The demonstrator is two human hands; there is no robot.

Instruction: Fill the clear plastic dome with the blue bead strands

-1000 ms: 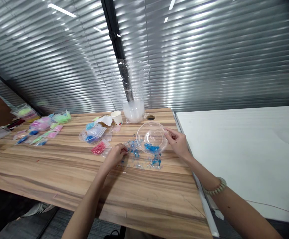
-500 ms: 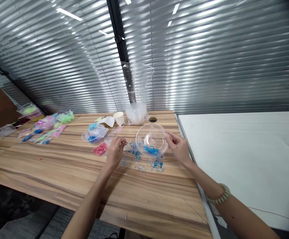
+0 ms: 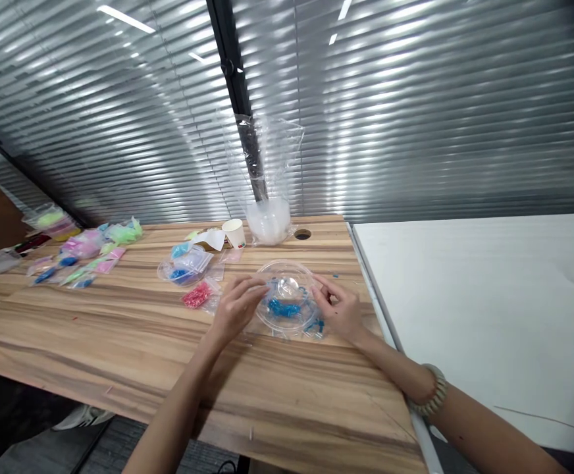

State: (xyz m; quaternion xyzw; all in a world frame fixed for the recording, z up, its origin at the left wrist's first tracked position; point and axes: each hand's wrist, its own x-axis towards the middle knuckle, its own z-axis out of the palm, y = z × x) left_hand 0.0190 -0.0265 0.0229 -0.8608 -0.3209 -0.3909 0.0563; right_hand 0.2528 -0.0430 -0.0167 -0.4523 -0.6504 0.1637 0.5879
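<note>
A round clear plastic bowl (image 3: pixel 294 266) holds a heap of small blue pieces (image 3: pixel 284 308) and sits low over the table. My right hand (image 3: pixel 340 309) pinches its right rim between thumb and fingers. At the left rim are the fingers of my left hand (image 3: pixel 237 304), drawn together and gripping the edge. More blue pieces (image 3: pixel 315 326) and clear bits lie beneath and beside the bowl, partly seen through it.
Left of my left hand lie a bag of red pieces (image 3: pixel 197 295) and a clear dish with blue packets (image 3: pixel 181 275). Behind stand a paper cup (image 3: pixel 234 234) and a bagged stack of clear bowls (image 3: pixel 268 222). Colourful packets (image 3: pixel 84 245) lie farther left. A white table (image 3: pixel 479 316) adjoins on the right.
The bowl has come down and to the left, with my right hand on it. My left hand has shifted from beside the loose blue pieces to the bowl's left rim.
</note>
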